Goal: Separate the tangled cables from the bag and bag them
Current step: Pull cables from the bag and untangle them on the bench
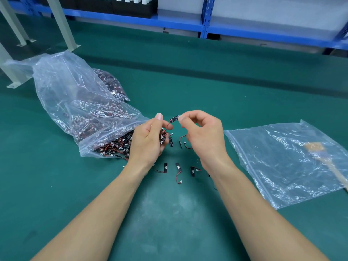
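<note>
Two bare forearms reached out over the green floor (169, 213). Just beyond them lay a row of three separated cables (178, 169), each one a small black board with a red-and-black lead and a white plug. Two more loose cables (171, 141) lay a little farther on, between the hands.

The left hand (148, 140) was curled round one tangled clump of cables (163, 135). The right hand (203, 132) pinched the black board of a single cable (174, 118) between thumb and forefinger. It held the board raised, with its red lead running back into the clump.

To the right one clear zip bag (282, 166) lay flat, a brown strip (313, 147) showing through it. To the left, touching the left hand, an open zip bag (105, 142) spilled cables. Behind it a large clear bag (56, 81) held at least two more packed bags.

Farthest off stood pale metal legs (65, 25) and a blue rack (205, 17) carrying black trays (116, 6).
</note>
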`<state>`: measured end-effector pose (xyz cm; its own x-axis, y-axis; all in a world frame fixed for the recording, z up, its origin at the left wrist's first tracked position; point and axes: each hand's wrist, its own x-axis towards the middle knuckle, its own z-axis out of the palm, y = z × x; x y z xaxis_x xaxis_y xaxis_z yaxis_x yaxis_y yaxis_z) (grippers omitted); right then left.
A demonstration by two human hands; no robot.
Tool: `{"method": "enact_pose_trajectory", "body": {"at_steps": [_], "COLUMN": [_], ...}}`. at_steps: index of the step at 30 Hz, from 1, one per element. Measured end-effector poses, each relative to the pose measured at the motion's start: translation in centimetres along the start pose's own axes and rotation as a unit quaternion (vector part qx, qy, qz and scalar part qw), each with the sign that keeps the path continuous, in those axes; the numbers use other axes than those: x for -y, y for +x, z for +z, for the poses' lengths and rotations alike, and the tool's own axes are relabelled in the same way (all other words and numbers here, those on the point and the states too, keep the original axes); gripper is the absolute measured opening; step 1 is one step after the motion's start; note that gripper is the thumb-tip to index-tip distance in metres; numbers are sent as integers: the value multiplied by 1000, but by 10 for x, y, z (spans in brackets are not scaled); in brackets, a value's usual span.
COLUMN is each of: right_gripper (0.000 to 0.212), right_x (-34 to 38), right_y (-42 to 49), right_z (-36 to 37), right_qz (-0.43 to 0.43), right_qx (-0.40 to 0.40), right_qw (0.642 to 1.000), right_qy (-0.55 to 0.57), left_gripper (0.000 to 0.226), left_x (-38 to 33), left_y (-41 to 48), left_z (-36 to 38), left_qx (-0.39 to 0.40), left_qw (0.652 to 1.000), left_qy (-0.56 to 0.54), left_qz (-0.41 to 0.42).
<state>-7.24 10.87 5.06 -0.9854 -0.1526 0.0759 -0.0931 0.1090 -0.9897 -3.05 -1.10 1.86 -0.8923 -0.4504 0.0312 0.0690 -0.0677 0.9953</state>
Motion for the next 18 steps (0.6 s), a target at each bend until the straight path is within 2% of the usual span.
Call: {"method": "enact_pose_trajectory", "body": {"at_steps": [10,18], "right_gripper": [25,21], "right_x": [6,11], "right_y": [-4,1], "right_z": [3,9], "right_qz": [-48,-23], "right_qx": [28,-29], "right_qw": [998,999], "right_qy": [-1,36], "left_gripper": [48,48], "left_x": [-1,-2], "left_y": [0,0], "left_z": [0,3], "left_qx": [-6,2], "left_qw": [1000,1000], "left_qy": [0,-7], "left_qz": [-5,4]}}
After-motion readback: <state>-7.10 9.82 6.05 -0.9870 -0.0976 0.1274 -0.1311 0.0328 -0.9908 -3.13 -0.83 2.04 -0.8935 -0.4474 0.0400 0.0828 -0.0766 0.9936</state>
